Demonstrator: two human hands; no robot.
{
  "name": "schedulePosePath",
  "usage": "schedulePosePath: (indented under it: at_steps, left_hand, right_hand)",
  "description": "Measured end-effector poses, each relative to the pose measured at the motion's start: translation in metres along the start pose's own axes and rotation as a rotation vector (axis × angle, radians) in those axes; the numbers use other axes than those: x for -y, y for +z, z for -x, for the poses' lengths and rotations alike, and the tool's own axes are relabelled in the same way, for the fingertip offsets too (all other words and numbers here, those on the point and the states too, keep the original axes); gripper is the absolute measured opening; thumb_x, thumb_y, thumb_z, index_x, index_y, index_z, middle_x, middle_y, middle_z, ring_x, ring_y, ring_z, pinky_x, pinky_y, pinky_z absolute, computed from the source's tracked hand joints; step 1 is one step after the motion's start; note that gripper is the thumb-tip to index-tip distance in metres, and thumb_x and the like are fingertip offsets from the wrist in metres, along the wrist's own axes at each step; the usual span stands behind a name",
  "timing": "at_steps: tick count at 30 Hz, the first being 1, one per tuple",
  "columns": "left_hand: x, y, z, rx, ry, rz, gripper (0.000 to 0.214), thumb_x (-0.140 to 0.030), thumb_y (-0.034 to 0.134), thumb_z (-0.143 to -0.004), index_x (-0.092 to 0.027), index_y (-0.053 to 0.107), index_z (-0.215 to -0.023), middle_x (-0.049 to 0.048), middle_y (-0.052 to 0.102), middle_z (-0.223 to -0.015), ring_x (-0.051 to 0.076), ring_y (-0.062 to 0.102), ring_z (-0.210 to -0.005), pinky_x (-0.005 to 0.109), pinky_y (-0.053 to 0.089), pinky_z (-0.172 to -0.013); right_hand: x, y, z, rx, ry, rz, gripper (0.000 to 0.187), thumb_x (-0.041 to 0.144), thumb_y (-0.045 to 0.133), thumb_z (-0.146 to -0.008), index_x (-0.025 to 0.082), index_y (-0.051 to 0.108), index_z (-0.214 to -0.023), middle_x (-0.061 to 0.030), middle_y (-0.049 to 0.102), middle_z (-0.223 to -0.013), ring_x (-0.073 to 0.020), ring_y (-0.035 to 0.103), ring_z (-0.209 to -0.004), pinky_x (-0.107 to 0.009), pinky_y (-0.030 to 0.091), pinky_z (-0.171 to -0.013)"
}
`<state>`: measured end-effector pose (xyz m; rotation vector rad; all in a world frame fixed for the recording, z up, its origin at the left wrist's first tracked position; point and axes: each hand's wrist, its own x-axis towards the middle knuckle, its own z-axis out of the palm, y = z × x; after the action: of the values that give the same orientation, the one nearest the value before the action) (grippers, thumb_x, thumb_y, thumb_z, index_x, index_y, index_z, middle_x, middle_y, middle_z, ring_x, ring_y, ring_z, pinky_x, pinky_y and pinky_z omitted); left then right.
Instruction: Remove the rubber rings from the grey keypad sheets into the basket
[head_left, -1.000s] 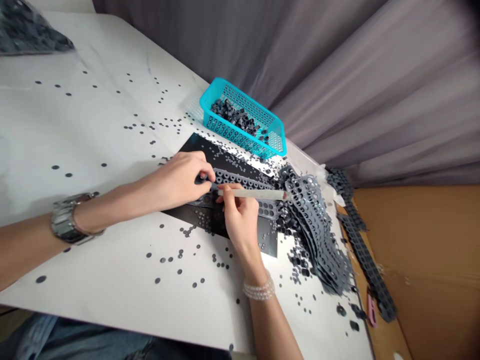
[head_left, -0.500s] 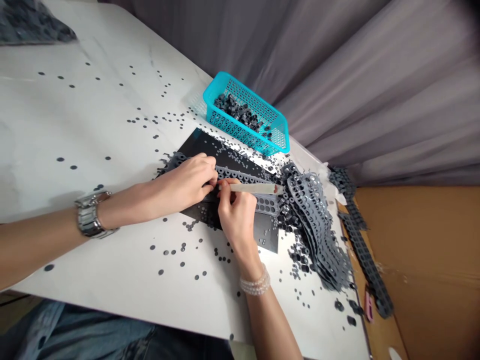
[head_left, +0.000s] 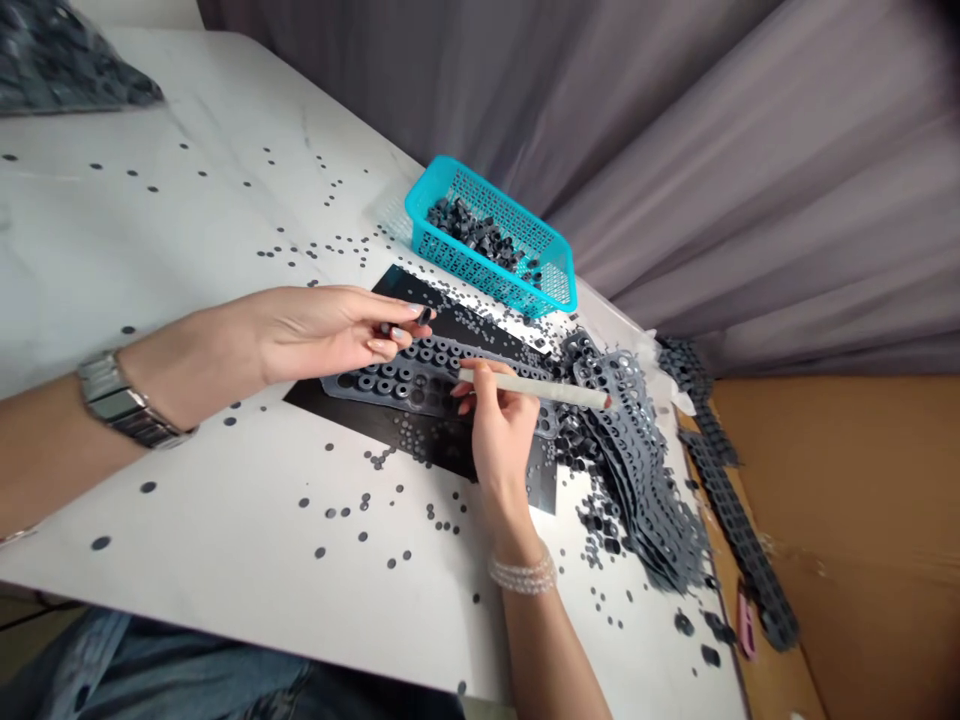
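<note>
My left hand point(head_left: 337, 330) is raised over a grey rubber strip point(head_left: 352, 385) set with rows of ring-shaped parts. Between its thumb and fingertips is a small black rubber ring point(head_left: 424, 317), and another dark piece shows among the curled fingers. My right hand point(head_left: 504, 420) grips a pale stick-like tool point(head_left: 555, 388) the way a pen is held, its tip over the strip. Part of the strip is hidden by both hands. Under it lies a black mat point(head_left: 450, 455) sprinkled with small discs.
A turquoise basket point(head_left: 487, 268) of black rings stands behind the mat. Stacked grey perforated strips point(head_left: 637, 460) lie to the right among loose rings. A pink cutter point(head_left: 745, 625) is on the brown cardboard point(head_left: 855, 520). A bag of dark parts point(head_left: 67, 65) sits far left.
My left hand has lifted off the strip and turned, now with a black ring at its fingertips. My right hand has shifted slightly right with the tool.
</note>
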<state>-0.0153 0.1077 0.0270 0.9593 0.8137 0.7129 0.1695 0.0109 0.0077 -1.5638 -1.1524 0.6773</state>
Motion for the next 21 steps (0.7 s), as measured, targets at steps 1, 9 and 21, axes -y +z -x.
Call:
schedulePosePath:
  at_steps: [1, 9, 21]
  left_hand:
    - [-0.001, 0.004, 0.002, 0.022, -0.071, 0.077, 0.009, -0.019, 0.077, -0.076, -0.014, 0.074, -0.083, 0.0094, 0.062, -0.083, 0.014, 0.054, -0.07, 0.025, 0.049, -0.054]
    - [-0.007, 0.013, 0.007, 0.031, -0.159, 0.258, 0.007, -0.008, 0.068, -0.082, -0.012, 0.073, -0.085, 0.0115, 0.065, -0.096, 0.011, 0.057, -0.075, 0.02, 0.05, -0.055]
    - [-0.006, 0.021, -0.005, -0.134, 0.059, -0.188, 0.026, -0.04, 0.08, -0.071, -0.019, 0.073, -0.085, 0.0064, 0.064, -0.086, 0.014, 0.051, -0.073, 0.027, 0.039, -0.057]
  right_hand:
    - [0.0, -0.001, 0.0, -0.009, 0.002, -0.007, 0.031, 0.041, 0.052, -0.091, 0.017, 0.072, -0.088, 0.0004, 0.064, -0.065, -0.0117, 0.052, -0.053, -0.025, 0.041, -0.054]
    - [-0.005, 0.0, -0.001, -0.012, 0.009, -0.004, 0.034, 0.045, 0.053, -0.091, 0.016, 0.072, -0.09, 0.0002, 0.064, -0.064, -0.0115, 0.051, -0.052, -0.026, 0.043, -0.055]
    - [0.014, -0.017, -0.006, -0.353, -0.126, -0.103, 0.027, 0.039, 0.048, -0.094, 0.018, 0.065, -0.095, -0.0004, 0.061, -0.07, -0.0117, 0.053, -0.057, -0.026, 0.044, -0.055]
